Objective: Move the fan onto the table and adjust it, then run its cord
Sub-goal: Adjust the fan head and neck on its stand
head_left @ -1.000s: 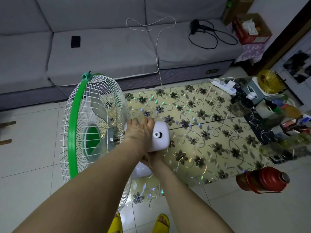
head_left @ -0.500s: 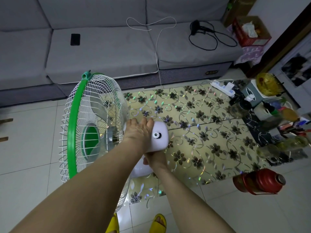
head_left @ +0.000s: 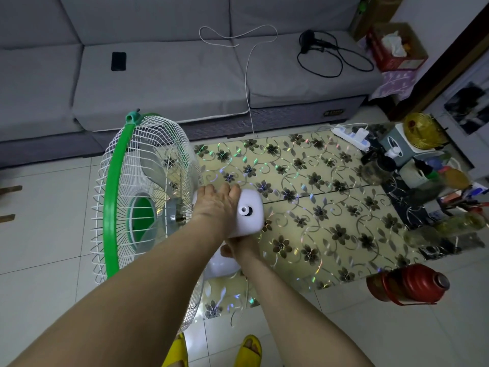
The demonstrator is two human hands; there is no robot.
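Observation:
The fan has a white wire cage, a green rim and a white motor housing with a small knob on top. It stands at the left end of the floral-patterned low table, its cage overhanging the floor. My left hand lies over the top of the motor housing, fingers wrapped on it. My right hand grips the fan's neck just under the housing, above the white base. The fan's cord is hidden.
A grey sofa runs along the back with a phone, a white cable and a black corded device. A power strip and cluttered items fill the table's right end. A red thermos stands on the floor.
The view drifted slightly; both hands keep the same grip on the fan, which stays in place at the table's left end.

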